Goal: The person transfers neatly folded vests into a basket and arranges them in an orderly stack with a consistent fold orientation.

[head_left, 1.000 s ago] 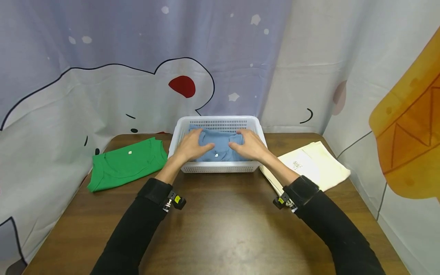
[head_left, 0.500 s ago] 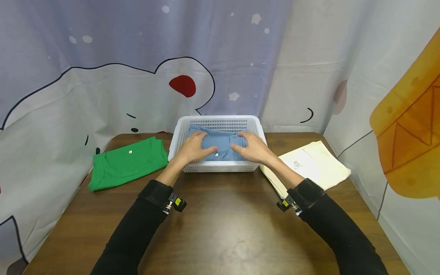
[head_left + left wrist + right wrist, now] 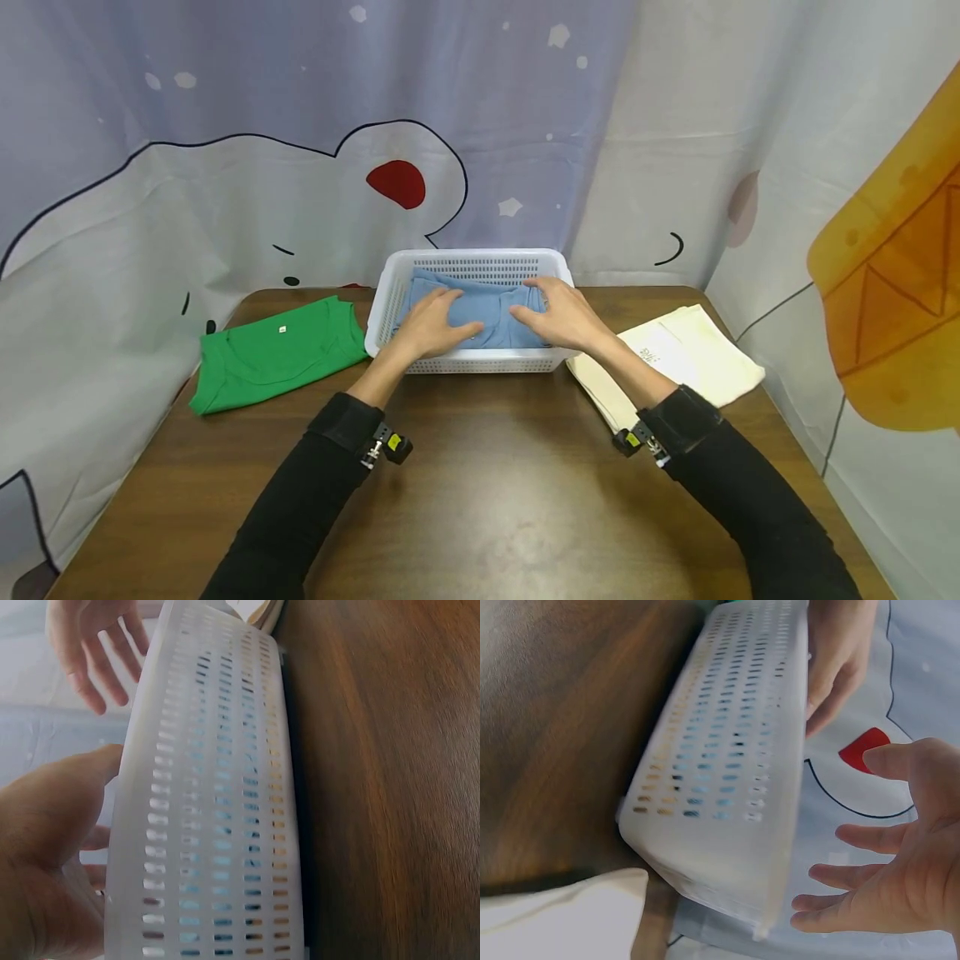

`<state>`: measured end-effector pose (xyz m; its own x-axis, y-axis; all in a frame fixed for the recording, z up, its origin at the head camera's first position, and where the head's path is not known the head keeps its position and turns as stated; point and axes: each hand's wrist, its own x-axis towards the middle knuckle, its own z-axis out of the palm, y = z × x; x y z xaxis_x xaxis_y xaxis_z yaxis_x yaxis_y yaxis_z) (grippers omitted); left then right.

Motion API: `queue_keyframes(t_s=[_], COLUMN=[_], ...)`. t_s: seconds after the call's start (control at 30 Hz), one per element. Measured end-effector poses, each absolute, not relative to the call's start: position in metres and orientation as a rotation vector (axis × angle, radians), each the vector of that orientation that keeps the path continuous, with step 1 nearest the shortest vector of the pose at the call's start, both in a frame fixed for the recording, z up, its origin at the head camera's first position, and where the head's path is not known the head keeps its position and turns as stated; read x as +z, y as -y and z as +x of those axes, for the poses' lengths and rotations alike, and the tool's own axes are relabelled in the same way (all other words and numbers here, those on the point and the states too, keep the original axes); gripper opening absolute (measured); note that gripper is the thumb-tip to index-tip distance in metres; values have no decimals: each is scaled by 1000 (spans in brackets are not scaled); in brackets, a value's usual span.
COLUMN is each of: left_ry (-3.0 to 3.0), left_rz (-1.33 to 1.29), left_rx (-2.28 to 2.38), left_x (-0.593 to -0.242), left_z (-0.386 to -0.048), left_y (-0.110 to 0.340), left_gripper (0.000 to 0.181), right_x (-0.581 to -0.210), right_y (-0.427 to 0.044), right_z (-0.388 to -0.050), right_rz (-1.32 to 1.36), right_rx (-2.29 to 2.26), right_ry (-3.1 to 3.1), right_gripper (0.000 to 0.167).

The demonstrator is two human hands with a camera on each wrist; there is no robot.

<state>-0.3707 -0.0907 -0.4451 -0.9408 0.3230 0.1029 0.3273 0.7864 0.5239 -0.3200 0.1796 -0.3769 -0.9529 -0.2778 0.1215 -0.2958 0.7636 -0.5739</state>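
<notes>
A folded light-blue garment [image 3: 491,310] lies inside a white perforated plastic basket [image 3: 487,365] at the back middle of the table. Over the basket's left part is my left hand [image 3: 433,327], its thumb pointing inward across the cloth; whether its fingertips touch the garment cannot be told. My right hand [image 3: 558,315] is over the right part, and in the right wrist view its fingers [image 3: 855,877] are spread with nothing between them. From the left wrist, the basket wall [image 3: 217,787] hides most of the garment, which shows blue through the slots.
A folded green shirt [image 3: 277,350] with a small white tag lies left of the basket. To the right is a folded cream cloth [image 3: 697,358] with small printing. A patterned curtain [image 3: 525,150] hangs behind the brown wooden table [image 3: 487,475].
Both hands have shifted a little to the right, the right hand more so and apart from the cloth. The garment's small white tag is now hidden behind the left thumb.
</notes>
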Motion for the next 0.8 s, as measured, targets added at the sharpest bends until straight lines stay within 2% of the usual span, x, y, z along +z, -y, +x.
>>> queue_keyframes(t_s=[0.07, 0.23, 0.8], left_ry=[2968, 2941, 2816], left_rz=[-555, -613, -816], left_rx=[-875, -876, -946], left_x=[-426, -408, -387], left_z=[-354, -335, -304], left_y=[83, 65, 21], left_gripper=[90, 85, 91], right_x=[-373, -369, -365], right_y=[-184, -199, -252], right_z=[-317, -312, -294], right_rz=[467, 445, 335], right_rx=[953, 945, 969], right_ry=[2917, 2916, 2914], right_gripper=[73, 74, 74])
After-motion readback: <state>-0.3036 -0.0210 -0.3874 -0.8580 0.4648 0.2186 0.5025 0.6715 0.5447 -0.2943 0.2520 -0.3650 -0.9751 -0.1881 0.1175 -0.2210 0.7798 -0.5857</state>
